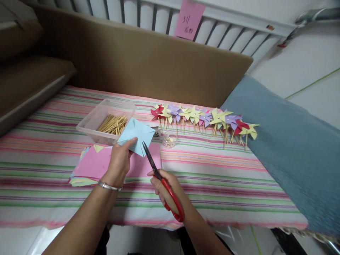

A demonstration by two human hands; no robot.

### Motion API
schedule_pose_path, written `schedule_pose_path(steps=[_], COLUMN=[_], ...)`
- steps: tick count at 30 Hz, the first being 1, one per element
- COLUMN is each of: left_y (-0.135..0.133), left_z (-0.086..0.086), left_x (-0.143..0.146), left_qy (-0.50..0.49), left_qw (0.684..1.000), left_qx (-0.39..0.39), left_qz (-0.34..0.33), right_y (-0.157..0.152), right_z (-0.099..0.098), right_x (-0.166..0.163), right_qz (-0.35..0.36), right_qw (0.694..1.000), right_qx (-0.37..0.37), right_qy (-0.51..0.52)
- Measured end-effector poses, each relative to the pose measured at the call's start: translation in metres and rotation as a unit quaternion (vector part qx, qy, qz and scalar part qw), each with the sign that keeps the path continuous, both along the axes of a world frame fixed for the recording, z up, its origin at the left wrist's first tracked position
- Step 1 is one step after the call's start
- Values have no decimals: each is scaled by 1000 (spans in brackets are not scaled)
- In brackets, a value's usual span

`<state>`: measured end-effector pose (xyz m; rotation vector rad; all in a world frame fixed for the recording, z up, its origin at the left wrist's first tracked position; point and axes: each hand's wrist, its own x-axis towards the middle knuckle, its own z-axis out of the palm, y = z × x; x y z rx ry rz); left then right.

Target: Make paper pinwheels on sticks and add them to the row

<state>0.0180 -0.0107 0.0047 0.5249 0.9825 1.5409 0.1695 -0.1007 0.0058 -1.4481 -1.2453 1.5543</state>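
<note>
Pinched in my left hand (120, 159) is a square of light blue paper (134, 132), with slits running in from its corners. My right hand (168, 187) grips red-handled scissors (171, 198); their dark blades reach the paper's lower right corner, slightly parted. Below the paper lies a stack of coloured sheets (92, 164), pink on top. Behind my left hand stands a clear plastic box (89, 122) holding many thin wooden sticks (113, 124). Just right of the paper sit a small container of dark pins (156, 132) and a round clear cup (170, 139) with small pale pieces.
A row of paper pinwheels (195, 115) on sticks lies at the back right of the striped cloth (212, 184). Behind it rises a brown board (148, 63) against a white radiator (146, 17). Brown cushions (29, 85) are at left, blue fabric (292, 148) at right.
</note>
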Motion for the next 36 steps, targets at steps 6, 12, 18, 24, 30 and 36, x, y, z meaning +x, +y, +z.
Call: schedule_pose_path(steps=[6,12,18,24,30,36], left_y=[0,0,-1,-2,-2,-1], left_z=[2,2,1,3,2,1], left_x=[-1,0,1,1,2,2], left_qy=[-10,-19,-34,-49,-66,-79], left_qw=[1000,1000,999,998,997,996], left_qx=[-5,-16,-20,-24,-26,-26], left_qz=[1,1,-1,-14,-19,-15], right_y=[-1,1,2,1,1,2], right_z=[5,1,2,5,3,-4], right_x=[2,1,-2,-4,-5,-4], right_qz=[22,23,10,7,5,23], right_qw=[1000,1000,1000,1000,1000,1000], right_qx=[-8,-5,-1,-4,3,16], right_qy=[1,-1,-9,-30,-16,0])
